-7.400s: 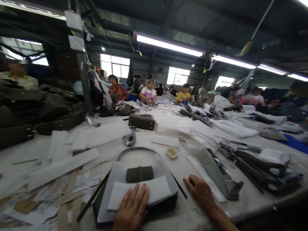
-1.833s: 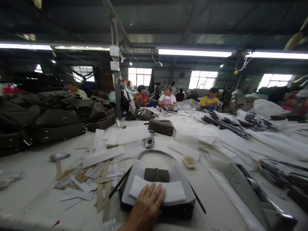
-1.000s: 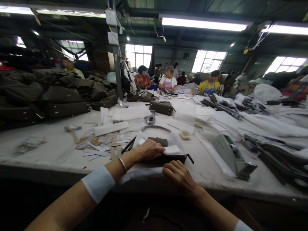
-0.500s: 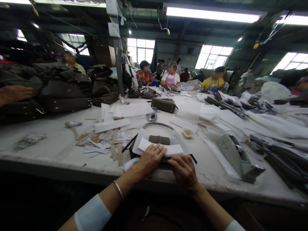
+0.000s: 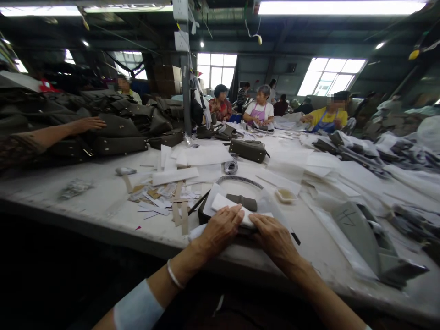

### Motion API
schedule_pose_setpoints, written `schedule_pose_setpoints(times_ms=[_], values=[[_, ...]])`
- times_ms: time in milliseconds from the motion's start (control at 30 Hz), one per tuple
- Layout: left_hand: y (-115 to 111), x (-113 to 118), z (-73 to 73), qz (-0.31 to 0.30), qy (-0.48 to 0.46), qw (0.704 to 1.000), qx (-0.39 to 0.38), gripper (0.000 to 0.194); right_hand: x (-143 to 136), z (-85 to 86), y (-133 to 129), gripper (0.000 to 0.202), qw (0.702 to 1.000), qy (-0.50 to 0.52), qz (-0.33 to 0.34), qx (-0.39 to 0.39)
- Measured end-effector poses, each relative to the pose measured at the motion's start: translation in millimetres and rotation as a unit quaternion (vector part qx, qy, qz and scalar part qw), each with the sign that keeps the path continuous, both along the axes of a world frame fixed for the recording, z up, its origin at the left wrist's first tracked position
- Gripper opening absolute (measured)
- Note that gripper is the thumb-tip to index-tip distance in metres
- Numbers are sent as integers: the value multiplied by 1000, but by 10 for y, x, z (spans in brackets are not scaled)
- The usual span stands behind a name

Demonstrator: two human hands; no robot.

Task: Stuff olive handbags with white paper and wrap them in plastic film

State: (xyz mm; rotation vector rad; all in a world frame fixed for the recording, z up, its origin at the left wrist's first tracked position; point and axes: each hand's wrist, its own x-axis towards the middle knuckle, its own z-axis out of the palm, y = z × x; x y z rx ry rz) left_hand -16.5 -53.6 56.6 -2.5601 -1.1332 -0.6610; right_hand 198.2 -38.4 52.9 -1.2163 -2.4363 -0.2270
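Observation:
A dark bag (image 5: 203, 211) lies at the table's front edge, with a clear plastic sheet and a white folded foam strip (image 5: 222, 201) on top. Its curved handle (image 5: 240, 178) points away from me, and a dark grey flap (image 5: 241, 201) shows behind the strip. My left hand (image 5: 222, 228) presses on the strip's left and middle part, fingers together. Close beside it, my right hand (image 5: 275, 236) bears on the strip's right part with its fingers, thumb side hidden. What lies under both palms is hidden.
Dark bags (image 5: 120, 137) are heaped at the left, where another person's hand (image 5: 90, 123) rests. Paper scraps (image 5: 154, 201), a small dish (image 5: 286, 195), a grey bag piece (image 5: 364, 238) and white sheets (image 5: 206, 155) lie around. Several people sit across the table.
My right hand has moved from the bag's front edge up onto the foam strip. The view has turned left. The other person's hand reaches further over the dark heap.

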Motion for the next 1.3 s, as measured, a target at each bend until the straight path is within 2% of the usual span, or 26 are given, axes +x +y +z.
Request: schedule_pose_setpoints(times_ms=[100, 167, 267, 367, 467, 500, 567, 600, 667, 733, 767, 800, 900, 1033, 1100, 1167, 1300], values=[[-324, -339, 51, 85, -24, 995, 39, 37, 35, 4, -11, 49, 1000, 10, 3, -4], [-512, -556, -55, 133, -28, 988, 68, 30, 47, 14, -9, 50, 1000, 11, 9, -8], [-650, -750, -300, 142, -38, 985, 86, 24, 61, 28, 9, 50, 999, 19, 15, -22], [-606, -780, -409, 128, -118, 985, 20, 23, 65, 56, 28, 48, 999, 22, 15, -39], [-460, -738, -305, 130, -237, 956, -118, 14, 44, 114, 38, 50, 998, 4, 5, -62], [-406, -721, -249, 141, -279, 933, -176, 11, 32, 139, 40, 51, 998, -5, -1, -70], [-303, -689, -152, 180, -371, 862, -294, 12, 8, 193, 41, 50, 997, -18, -11, -78], [-255, -676, -123, 200, -419, 815, -346, 15, -3, 220, 41, 50, 996, -22, -14, -81], [-172, -656, -110, 221, -532, 702, -418, 23, -19, 272, 39, 51, 996, -29, -14, -89], [-108, -647, -140, 219, -626, 604, -442, 31, -28, 312, 36, 55, 994, -36, -9, -100], [-84, -645, -162, 216, -658, 570, -443, 34, -31, 326, 35, 57, 994, -41, -7, -103], [-66, -642, -184, 214, -680, 546, -439, 37, -34, 332, 33, 59, 994, -45, -6, -104], [-36, -607, -222, 211, -723, 502, -425, 39, -45, 297, 20, 59, 995, -51, 0, -90], [-50, -488, -212, 196, -781, 434, -404, 24, -92, 130, -44, 56, 999, -44, 0, -25], [-74, -441, -199, 187, -799, 416, -393, 18, -126, 31, -94, 54, 999, -37, -18, 11], [-95, -444, -192, 172, -804, 420, -384, 16, -155, -48, -141, 51, 998, -32, -36, 33], [-68, -581, -201, 167, -746, 500, -408, 29, -178, -127, -185, 46, 998, -17, -42, 48]])
